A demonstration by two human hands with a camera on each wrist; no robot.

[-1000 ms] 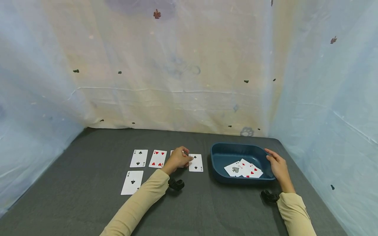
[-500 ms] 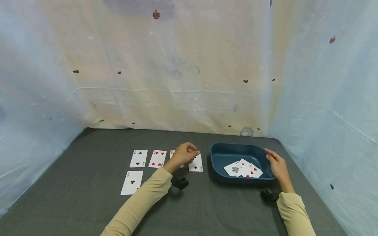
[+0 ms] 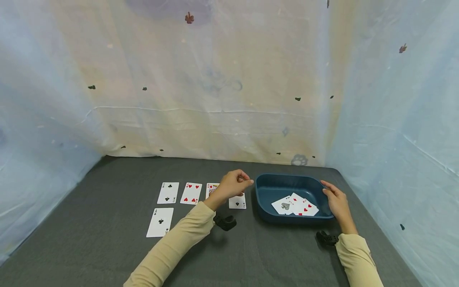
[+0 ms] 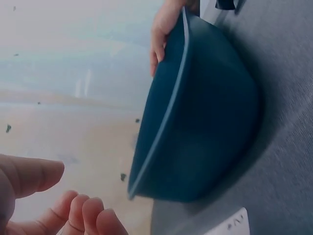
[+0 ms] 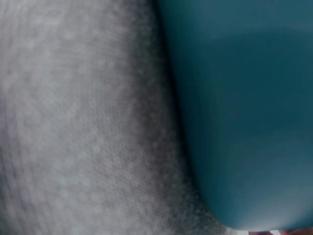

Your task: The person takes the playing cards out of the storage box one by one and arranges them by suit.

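left hand (image 3: 234,184) moved toward tray (image 3: 263,187), empty, curled | right hand (image 3: 336,201) grips tray rim

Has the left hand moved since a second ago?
Yes. The left hand has lifted off the cards and moved right, toward the blue tray, which stayed put.

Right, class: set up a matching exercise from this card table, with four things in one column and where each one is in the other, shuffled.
Things:
1. ace of clubs
2. ace of spades
3. right hand
4. left hand

Places:
A. inside the blue tray
B. on the tray's right rim
C. alone in the near row on the table
D. raised above the two of spades

Pairs: 1-C, 2-A, 3-B, 4-D
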